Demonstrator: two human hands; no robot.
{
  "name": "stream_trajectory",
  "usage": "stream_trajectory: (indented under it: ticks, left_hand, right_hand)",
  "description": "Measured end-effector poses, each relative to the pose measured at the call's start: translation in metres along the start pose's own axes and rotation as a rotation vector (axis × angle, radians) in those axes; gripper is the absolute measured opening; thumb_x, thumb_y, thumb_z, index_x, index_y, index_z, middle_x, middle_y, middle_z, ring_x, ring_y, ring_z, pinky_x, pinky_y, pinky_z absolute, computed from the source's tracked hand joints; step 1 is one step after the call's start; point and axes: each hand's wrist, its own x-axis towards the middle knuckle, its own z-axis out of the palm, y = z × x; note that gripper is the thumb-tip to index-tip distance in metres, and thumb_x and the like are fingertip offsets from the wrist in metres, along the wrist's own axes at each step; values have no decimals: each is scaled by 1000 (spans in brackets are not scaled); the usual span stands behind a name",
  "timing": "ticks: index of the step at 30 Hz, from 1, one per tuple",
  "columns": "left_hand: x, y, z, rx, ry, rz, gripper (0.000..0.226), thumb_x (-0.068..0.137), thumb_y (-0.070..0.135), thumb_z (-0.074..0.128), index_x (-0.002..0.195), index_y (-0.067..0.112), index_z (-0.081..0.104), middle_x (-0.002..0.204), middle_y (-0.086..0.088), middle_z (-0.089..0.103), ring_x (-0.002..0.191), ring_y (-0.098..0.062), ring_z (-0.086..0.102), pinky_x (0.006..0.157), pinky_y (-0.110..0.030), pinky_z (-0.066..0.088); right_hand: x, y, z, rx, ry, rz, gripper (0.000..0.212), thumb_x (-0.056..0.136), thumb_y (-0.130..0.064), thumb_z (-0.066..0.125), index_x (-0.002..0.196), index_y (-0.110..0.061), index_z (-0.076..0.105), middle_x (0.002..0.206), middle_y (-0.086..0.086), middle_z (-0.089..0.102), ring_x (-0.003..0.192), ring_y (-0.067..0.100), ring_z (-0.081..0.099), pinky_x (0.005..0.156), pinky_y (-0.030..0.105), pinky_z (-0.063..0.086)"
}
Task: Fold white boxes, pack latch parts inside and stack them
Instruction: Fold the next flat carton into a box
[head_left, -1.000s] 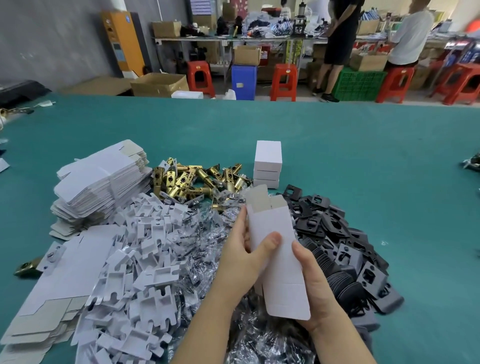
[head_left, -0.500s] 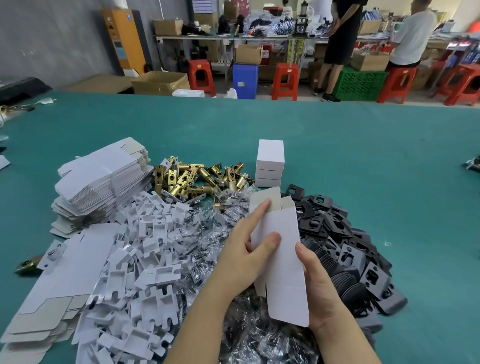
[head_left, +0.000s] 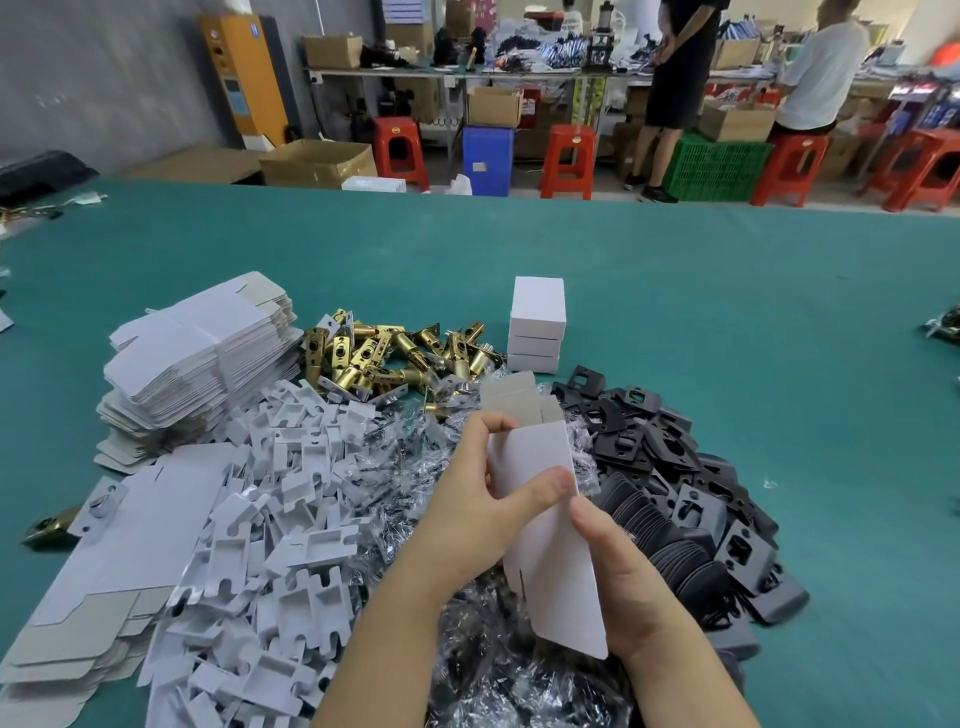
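Left hand (head_left: 483, 499) has curled its fingers over the flat box (head_left: 545, 509) edge since a sec ago; right hand (head_left: 623, 587) grips lower end. Box opening up, packing next.

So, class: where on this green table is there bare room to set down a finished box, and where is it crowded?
Bare green table lies right of the stack of closed white boxes and beyond the black metal plates; more lies behind the brass latch bolts. Crowded: the near left, with flat white box blanks, white plastic inserts and clear bags around both hands.
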Motion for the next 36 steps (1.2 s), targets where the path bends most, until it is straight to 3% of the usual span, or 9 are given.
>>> stream_trajectory:
  ticks: [4,9,13,16,20,23,27,31,36]
  left_hand:
    - [3,1,4,60,47,8,66,54,81,79,102,45,50,96,10,68,80,-5,68,66,-26,56]
    - [3,5,4,42,39,-18,59,58,70,82,98,41,50,95,4,70,80,-9,68,70,-34,60]
    - [2,9,4,50,58,-6,61,61,63,80,109,42,49,99,11,67,89,-16,70,76,-44,63]
    - [1,12,2,4,84,14,78,59,57,83,127,57,43,109,28,64,91,-6,70,77,-38,64]
    - [2,10,-3,-72,166,-22,96,64,46,87,141,63,31,112,19,71,94,-8,73,77,-40,64]
    - [3,7,-10,-168,126,-85,78,74,42,81,142,49,43,106,14,77,93,-15,76,75,-41,64]
    - [-3,6,-19,-232,27,-103,30,85,35,76,114,31,72,110,0,78,98,-22,76,73,-31,62]
    - [-3,5,-22,-246,27,-112,31,90,28,74,118,16,70,110,-5,78,98,-25,76,73,-31,61]
    - [0,4,-22,-273,24,-96,30,86,33,74,115,26,73,113,-3,77,101,-21,75,73,-29,61]
  right_hand:
    - [1,0,2,-54,6,-10,72,75,-53,85,138,-27,62,129,14,70,111,27,70,87,36,58]
    - [1,-1,3,-70,-32,-27,66,83,-48,81,142,-27,58,129,10,70,113,23,70,87,31,57]
    - [3,0,1,-107,0,-4,74,77,-51,85,142,-29,58,126,14,69,106,27,68,86,39,57]
    - [6,4,-3,-85,26,-18,73,78,-47,85,142,-24,58,130,20,66,109,34,67,90,47,57]
    - [7,6,-5,-10,94,-32,63,77,-39,88,131,-14,67,131,25,66,112,38,69,89,48,58]
    - [7,6,-7,35,141,-55,57,81,-32,83,130,-9,66,130,24,67,111,35,70,87,44,59]
    - [8,8,-7,19,172,-73,63,79,-28,81,134,-5,60,128,24,69,109,34,71,86,44,60]
    - [8,7,-5,-12,195,-71,64,78,-29,79,134,-6,59,124,22,71,106,33,72,83,42,61]
    - [7,8,-1,-65,222,-68,56,85,-38,66,135,-12,60,121,19,72,101,31,73,73,37,61]
